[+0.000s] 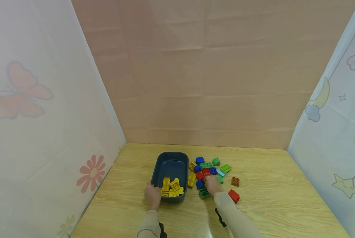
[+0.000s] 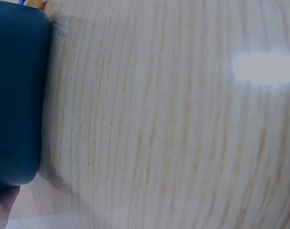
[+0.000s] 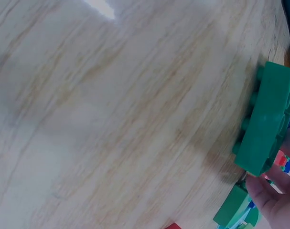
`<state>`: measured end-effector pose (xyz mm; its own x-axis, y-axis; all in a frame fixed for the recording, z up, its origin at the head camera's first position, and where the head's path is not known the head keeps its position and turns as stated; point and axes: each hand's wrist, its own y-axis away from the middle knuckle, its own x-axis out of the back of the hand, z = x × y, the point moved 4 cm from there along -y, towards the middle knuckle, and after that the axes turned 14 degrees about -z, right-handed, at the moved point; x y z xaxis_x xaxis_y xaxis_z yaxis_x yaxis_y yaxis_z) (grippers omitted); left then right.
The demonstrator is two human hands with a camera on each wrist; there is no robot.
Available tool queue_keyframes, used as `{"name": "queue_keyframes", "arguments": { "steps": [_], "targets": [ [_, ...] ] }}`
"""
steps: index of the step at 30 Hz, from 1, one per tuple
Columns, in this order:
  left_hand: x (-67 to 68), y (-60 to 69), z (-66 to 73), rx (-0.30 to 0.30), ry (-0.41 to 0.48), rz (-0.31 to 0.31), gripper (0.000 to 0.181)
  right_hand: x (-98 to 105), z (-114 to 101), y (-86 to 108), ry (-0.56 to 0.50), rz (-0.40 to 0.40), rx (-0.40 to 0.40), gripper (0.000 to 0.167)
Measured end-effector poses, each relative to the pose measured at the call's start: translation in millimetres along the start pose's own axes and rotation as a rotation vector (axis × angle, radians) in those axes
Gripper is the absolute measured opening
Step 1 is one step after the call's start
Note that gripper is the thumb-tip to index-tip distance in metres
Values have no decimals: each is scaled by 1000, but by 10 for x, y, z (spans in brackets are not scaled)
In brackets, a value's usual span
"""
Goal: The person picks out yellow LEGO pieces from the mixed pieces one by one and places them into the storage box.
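Observation:
A dark blue plastic bin [image 1: 170, 156] stands left of centre on the table, with several yellow toy bricks [image 1: 166, 184] in its near end. My left hand [image 1: 153, 195] grips the bin's near left rim; the left wrist view shows only part of this hand, beside the bin's wall [image 2: 16, 95]. To the right of the bin, my right hand [image 1: 214, 185] reaches into a loose group of coloured bricks. A dark green brick [image 3: 266, 119] lies on its side close to its thumb and fingers. What the fingertips touch or hold is hidden.
Around the right hand lie blue bricks [image 1: 199, 160], light green bricks [image 1: 226, 168] and red bricks [image 1: 206, 171]. Two yellow bricks, one of them larger [image 1: 191, 180], lie by the bin's right wall. A brown brick [image 1: 235, 181] and a red brick [image 1: 234, 196] lie farther right.

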<state>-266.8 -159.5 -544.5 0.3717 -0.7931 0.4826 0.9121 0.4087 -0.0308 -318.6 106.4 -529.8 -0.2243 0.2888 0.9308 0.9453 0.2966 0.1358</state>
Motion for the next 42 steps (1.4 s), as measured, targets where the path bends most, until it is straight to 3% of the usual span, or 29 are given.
{"name": "queue_keyframes", "arguments": {
  "steps": [6, 12, 19, 27, 35, 42],
  "targets": [
    [-9, 0, 1, 1, 5, 2, 38, 16, -11, 15, 24, 39, 40, 10],
    [-11, -10, -11, 7, -15, 0, 37, 38, 5, 42, -4, 67, 29, 8],
    [-4, -12, -23, -10, -14, 10, 36, 133, -61, 24, -46, 168, 73, 12],
    [4, -3, -10, 17, -19, 12, 35, 263, -341, 40, -125, 290, 193, 17],
    [0, -7, -11, 19, -26, 9, 35, 299, -629, 26, -73, 416, 366, 19],
    [-6, -8, -7, 27, -33, -3, 37, 253, -871, 14, -74, 393, 466, 20]
  ]
}}
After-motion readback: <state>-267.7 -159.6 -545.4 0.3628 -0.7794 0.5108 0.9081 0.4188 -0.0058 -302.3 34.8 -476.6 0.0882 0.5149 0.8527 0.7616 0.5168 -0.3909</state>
